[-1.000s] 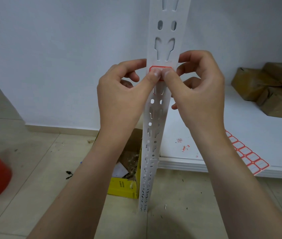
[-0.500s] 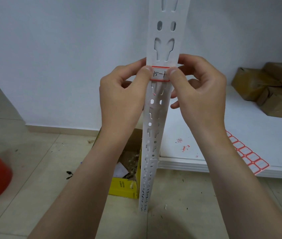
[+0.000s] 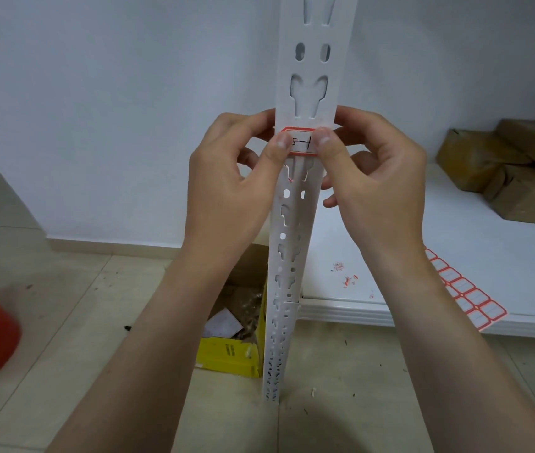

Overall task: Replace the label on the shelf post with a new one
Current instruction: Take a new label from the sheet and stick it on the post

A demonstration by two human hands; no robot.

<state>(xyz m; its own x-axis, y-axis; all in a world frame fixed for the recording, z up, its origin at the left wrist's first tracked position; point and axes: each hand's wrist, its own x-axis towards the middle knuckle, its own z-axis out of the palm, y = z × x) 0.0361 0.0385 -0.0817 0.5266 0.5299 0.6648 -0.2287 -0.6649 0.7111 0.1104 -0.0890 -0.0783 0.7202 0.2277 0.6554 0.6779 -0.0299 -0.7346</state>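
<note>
The red-bordered label (image 3: pixel 302 142) lies crosswise on the upright shelf post (image 3: pixel 308 99) — the left hand (image 3: pixel 227 194) and right hand (image 3: pixel 377 191), equally near, each pinch one end against it.

Left hand (image 3: pixel 227 194): raised, fingers curled, thumb tip pressing label (image 3: pixel 302 142).
Right hand (image 3: pixel 377 191): raised, fingers curled, thumb tip pressing label.

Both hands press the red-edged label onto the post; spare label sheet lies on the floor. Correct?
Not quite. The head view shows the label sheet on the white shelf, not the floor. The left hand and right hand do press the label onto the post.
</note>
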